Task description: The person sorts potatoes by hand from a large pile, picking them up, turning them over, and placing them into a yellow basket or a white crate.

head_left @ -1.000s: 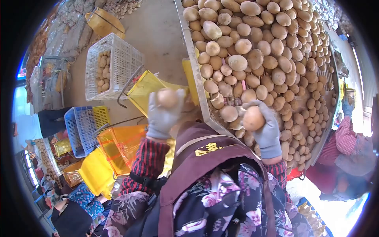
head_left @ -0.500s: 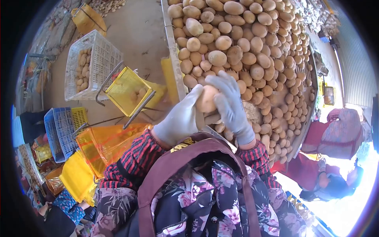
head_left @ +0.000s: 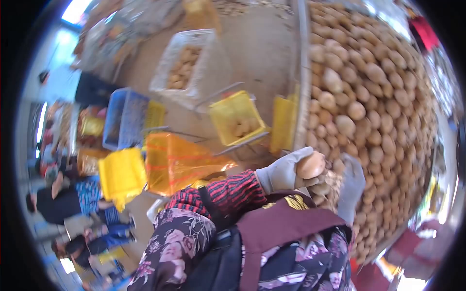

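The left hand [head_left: 284,172], gloved, grips a potato [head_left: 310,165] at the near edge of the potato-heaped tabletop [head_left: 303,87]; half a second ago both hands cupped it. The right hand [head_left: 352,186] has released it, fingers loose just beside, suggesting a one-handed carry.

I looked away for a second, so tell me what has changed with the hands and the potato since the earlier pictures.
The hands, each holding a potato a second ago, came together on one; now the left hand grips the potato low by the apron, and the right hand has let go beside it. The view swung left. The potato pile and yellow basket stayed put.
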